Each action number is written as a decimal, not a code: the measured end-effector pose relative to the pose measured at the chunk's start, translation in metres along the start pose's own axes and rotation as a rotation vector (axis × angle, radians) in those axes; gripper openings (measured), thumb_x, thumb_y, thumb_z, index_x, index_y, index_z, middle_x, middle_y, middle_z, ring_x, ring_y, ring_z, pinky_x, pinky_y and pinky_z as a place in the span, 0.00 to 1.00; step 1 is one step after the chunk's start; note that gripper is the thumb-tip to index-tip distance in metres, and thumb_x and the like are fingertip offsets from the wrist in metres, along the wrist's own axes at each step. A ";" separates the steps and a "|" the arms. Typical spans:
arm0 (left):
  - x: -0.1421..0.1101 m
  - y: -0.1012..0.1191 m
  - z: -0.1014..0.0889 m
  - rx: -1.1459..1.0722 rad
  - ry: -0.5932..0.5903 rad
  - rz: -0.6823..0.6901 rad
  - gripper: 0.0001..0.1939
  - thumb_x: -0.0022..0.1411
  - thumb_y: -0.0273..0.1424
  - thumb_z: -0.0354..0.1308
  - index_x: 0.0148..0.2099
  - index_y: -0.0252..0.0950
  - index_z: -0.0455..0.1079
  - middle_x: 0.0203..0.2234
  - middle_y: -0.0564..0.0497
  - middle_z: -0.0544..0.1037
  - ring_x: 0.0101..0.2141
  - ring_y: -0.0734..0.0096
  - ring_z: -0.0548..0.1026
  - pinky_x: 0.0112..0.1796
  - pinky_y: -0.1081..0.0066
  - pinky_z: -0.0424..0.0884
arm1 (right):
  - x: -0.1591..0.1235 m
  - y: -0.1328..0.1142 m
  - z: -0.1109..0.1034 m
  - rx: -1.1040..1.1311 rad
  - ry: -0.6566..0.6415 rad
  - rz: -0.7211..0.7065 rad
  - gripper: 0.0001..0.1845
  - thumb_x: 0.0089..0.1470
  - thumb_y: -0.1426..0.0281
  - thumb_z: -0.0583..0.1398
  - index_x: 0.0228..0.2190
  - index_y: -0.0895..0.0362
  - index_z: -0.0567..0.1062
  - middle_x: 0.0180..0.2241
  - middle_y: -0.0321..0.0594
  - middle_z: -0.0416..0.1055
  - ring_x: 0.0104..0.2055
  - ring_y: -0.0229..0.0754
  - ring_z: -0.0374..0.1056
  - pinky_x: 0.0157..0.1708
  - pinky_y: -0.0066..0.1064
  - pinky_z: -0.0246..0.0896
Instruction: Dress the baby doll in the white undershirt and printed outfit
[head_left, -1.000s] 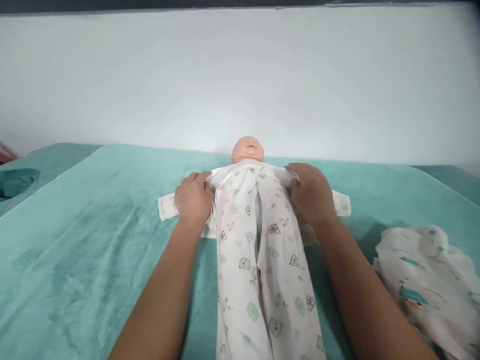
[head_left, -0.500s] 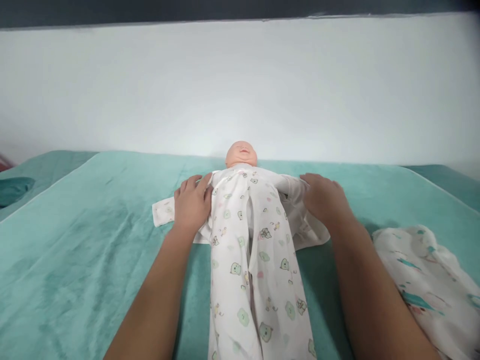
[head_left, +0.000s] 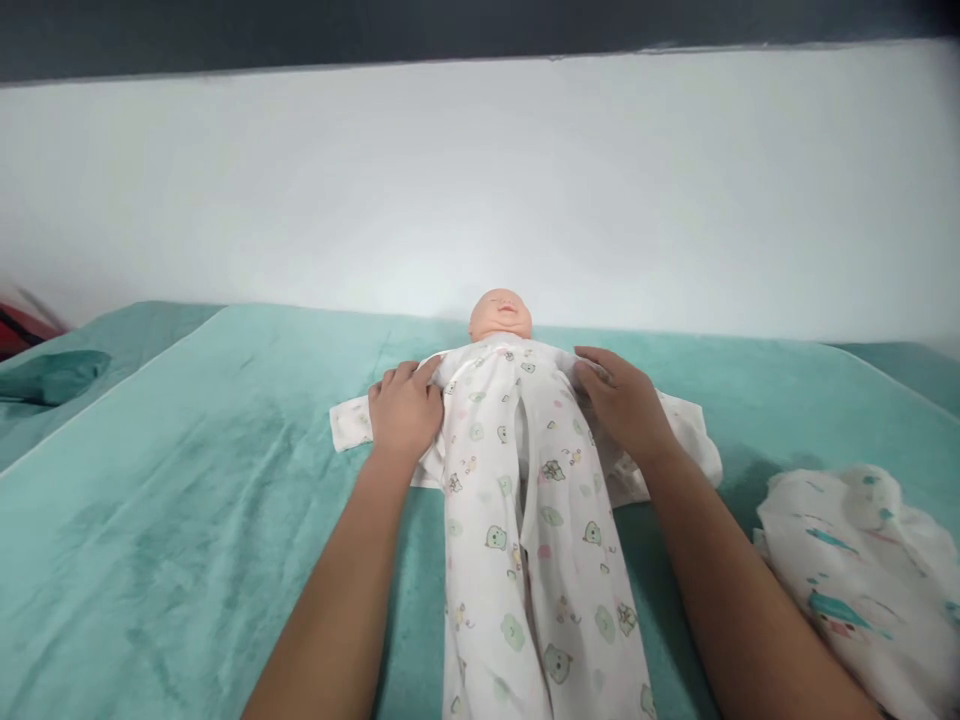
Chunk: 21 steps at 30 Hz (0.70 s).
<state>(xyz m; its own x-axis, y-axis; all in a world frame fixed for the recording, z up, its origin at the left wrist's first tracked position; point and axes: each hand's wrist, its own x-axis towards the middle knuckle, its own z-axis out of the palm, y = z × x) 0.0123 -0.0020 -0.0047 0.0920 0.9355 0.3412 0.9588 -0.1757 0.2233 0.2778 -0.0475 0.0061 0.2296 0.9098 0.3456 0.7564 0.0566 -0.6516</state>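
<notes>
A baby doll [head_left: 501,314] lies on its back on a teal blanket [head_left: 187,470], its head toward the wall. It wears a white printed romper [head_left: 525,500] whose sleeves spread out to both sides. My left hand [head_left: 405,412] lies on the romper's left sleeve, near the doll's shoulder, fingers curled against the cloth. My right hand [head_left: 622,402] rests flat on the right sleeve and side of the doll's chest, fingers stretched toward the shoulder. Neither hand lifts the cloth.
A crumpled white cloth with teal prints [head_left: 855,570] lies on the blanket at the right. A dark teal bundle [head_left: 52,375] sits at the far left edge. A white wall [head_left: 480,190] rises right behind the doll's head.
My right hand slid out along the right sleeve, then came back inward onto the doll's shoulder; the sleeve is spread out again. My left hand stayed on the left sleeve.
</notes>
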 end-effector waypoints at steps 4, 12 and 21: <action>0.000 -0.003 0.003 -0.025 0.034 0.000 0.24 0.67 0.31 0.43 0.61 0.47 0.68 0.51 0.47 0.76 0.50 0.54 0.71 0.49 0.55 0.64 | 0.001 -0.058 0.006 0.118 -0.122 -0.143 0.21 0.61 0.57 0.53 0.52 0.50 0.72 0.55 0.40 0.72 0.55 0.48 0.67 0.53 0.41 0.62; 0.002 -0.008 0.002 -0.061 -0.004 -0.009 0.23 0.69 0.31 0.41 0.60 0.46 0.68 0.49 0.45 0.76 0.50 0.56 0.71 0.49 0.57 0.62 | 0.069 -0.149 0.087 -0.675 -0.789 -0.418 0.12 0.56 0.68 0.56 0.36 0.58 0.78 0.39 0.50 0.78 0.38 0.51 0.74 0.35 0.37 0.64; 0.001 -0.012 -0.009 -0.144 0.005 -0.064 0.21 0.69 0.29 0.42 0.59 0.42 0.68 0.50 0.46 0.77 0.49 0.57 0.73 0.47 0.60 0.65 | 0.082 -0.145 0.085 -0.719 -0.898 -0.457 0.15 0.48 0.58 0.62 0.35 0.53 0.76 0.38 0.44 0.77 0.34 0.48 0.73 0.28 0.34 0.59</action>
<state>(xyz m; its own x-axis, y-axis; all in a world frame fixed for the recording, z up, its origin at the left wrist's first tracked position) -0.0013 -0.0019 0.0012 0.0301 0.9447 0.3265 0.9141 -0.1582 0.3734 0.1345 0.0538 0.0716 -0.4303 0.8416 -0.3264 0.8863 0.4624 0.0239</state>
